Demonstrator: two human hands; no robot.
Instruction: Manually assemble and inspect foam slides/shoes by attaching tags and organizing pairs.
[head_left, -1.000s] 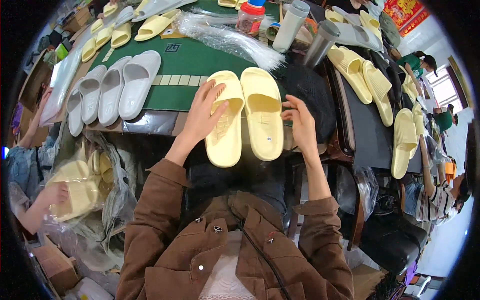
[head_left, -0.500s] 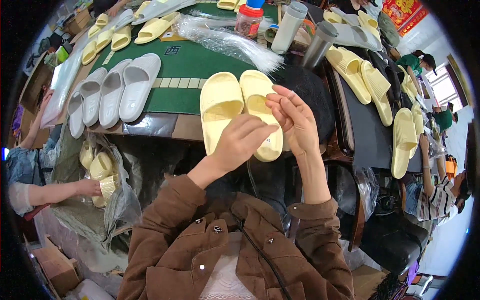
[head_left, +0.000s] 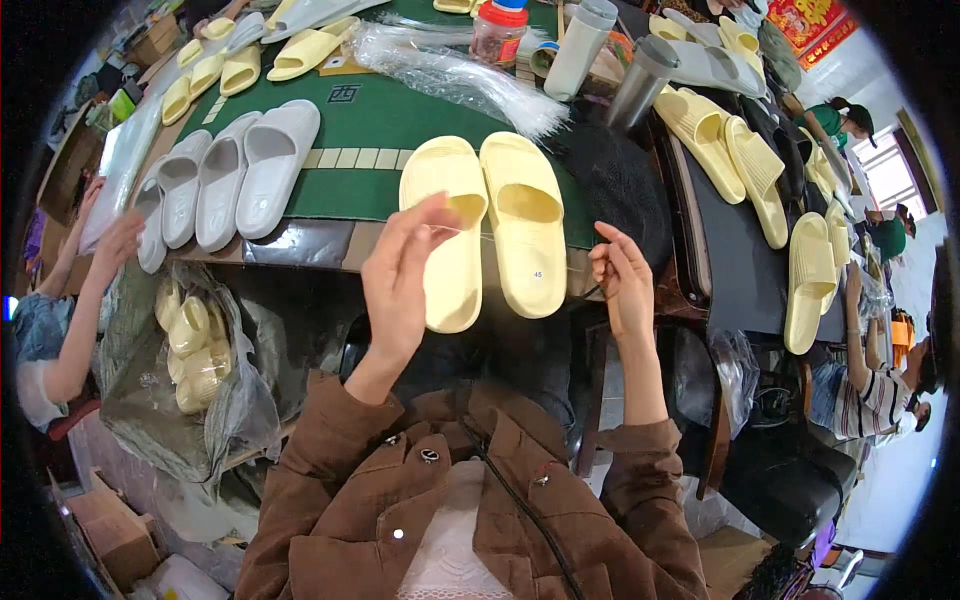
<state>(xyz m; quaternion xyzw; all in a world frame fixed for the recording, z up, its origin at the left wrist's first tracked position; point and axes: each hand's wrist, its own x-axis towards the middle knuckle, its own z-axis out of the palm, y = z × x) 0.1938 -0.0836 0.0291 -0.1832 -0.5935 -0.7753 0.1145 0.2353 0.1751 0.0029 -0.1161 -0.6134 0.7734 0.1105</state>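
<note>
A pair of pale yellow slippers lies at the table's front edge, toes pointing away from me: the left slipper [head_left: 455, 285] and the right slipper [head_left: 530, 275], which has a small white sticker on its insole. My left hand [head_left: 395, 290] is raised over the left slipper's outer side, thumb and fingers pinched on a thin clear strand [head_left: 465, 232]. To the right of the pair, apart from it, my right hand [head_left: 628, 285] is closed with curled fingers. The strand seems to run faintly across to it; its far end is hard to make out.
Grey slippers [head_left: 275, 165] stand left on the green mat [head_left: 350, 195]. Behind are a bundle of clear strands [head_left: 450, 70], a red-lidded jar [head_left: 497, 35] and two flasks. More yellow slippers [head_left: 757, 180] lie right. A co-worker's hand [head_left: 118, 240] is at the left, above a bag [head_left: 160, 400] of slippers.
My hands have moved apart, the left one away to the left and up, the right one slightly right and down, uncovering the slippers. The co-worker's hand has risen out of the bag.
</note>
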